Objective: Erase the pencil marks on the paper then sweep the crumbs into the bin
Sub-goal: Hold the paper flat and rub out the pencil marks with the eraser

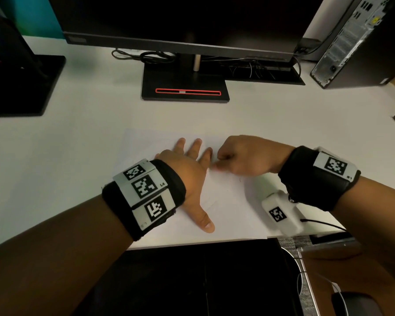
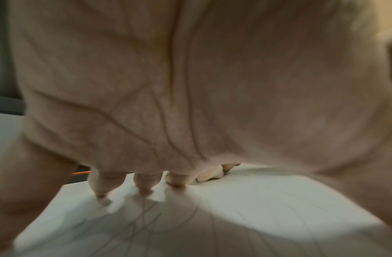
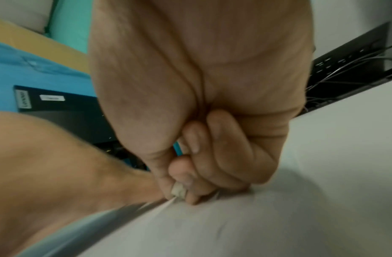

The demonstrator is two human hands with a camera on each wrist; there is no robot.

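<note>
Left hand (image 1: 187,169) lies flat, fingers spread, pinning the paper (image 1: 228,215) to the desk (image 1: 89,133); right hand (image 1: 244,156), grip tight on a small eraser (image 3: 178,190), rubs beside it; hard strokes could crease the sheet if the pin slips; no bin in view

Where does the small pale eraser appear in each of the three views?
Head: hidden inside the curled right hand, right of centre.
Left wrist: too blurred to tell; only that hand's fingertips show, upper centre.
Right wrist: small pale eraser, pinched low at centre.
Shared landmark: white sheet of paper.
</note>
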